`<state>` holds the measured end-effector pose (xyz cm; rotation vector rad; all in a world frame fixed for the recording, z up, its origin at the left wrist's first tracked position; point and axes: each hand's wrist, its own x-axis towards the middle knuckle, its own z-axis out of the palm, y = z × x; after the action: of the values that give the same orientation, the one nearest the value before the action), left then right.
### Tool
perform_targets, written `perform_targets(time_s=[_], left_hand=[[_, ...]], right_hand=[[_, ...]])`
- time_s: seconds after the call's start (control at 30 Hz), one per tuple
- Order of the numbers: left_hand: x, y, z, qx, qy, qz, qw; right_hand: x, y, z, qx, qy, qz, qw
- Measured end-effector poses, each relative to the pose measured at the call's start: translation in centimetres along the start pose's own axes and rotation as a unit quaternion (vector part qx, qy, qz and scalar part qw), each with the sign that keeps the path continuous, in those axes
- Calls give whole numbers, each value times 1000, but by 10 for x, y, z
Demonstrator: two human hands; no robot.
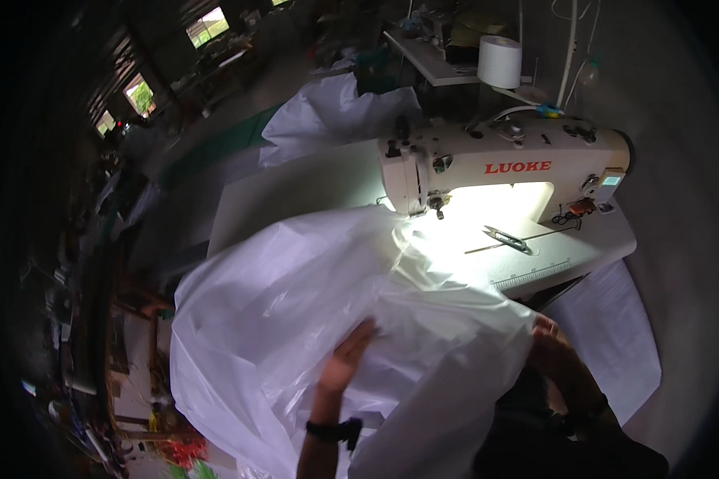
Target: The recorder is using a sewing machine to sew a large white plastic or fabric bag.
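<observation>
A large, crumpled white sheet point(264, 295), thin and slightly shiny, spreads across the front of the sewing table, its far part reaching under the needle area of a white sewing machine point(487, 156). My left hand point(347, 357) lies against the sheet with its fingers stretched out, slightly blurred. At the sheet's right edge, my right hand point(547, 343) has its fingers curled around the material. The machine's lamp brightly lights the seam area, and the needle itself cannot be made out.
Thread snips point(507, 239) lie on the white tabletop point(583, 255) beside a thin rod. A white thread cone point(500, 62) stands behind the machine. More white material point(335, 112) is heaped beyond the table, and another white piece point(611, 335) hangs at the right.
</observation>
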<state>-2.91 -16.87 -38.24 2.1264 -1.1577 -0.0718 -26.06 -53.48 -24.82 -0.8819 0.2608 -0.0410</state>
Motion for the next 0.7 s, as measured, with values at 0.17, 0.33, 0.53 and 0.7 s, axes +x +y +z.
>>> perform_targets(time_s=[0.17,0.33,0.53,0.7], left_hand=[[-117,-63,-156,288,-124,-237,919],[-123,-38,-225,206,46,-359,909],[-64,54,-113,289,-153,-216,920],[-107,17,-94,400,-163,-169,886]], right_hand=[[-2,74,8,-317,-129,238,909],[30,117,0,-268,-132,221,928],[35,116,14,-286,-229,174,914],[21,99,-35,-290,-84,223,927]])
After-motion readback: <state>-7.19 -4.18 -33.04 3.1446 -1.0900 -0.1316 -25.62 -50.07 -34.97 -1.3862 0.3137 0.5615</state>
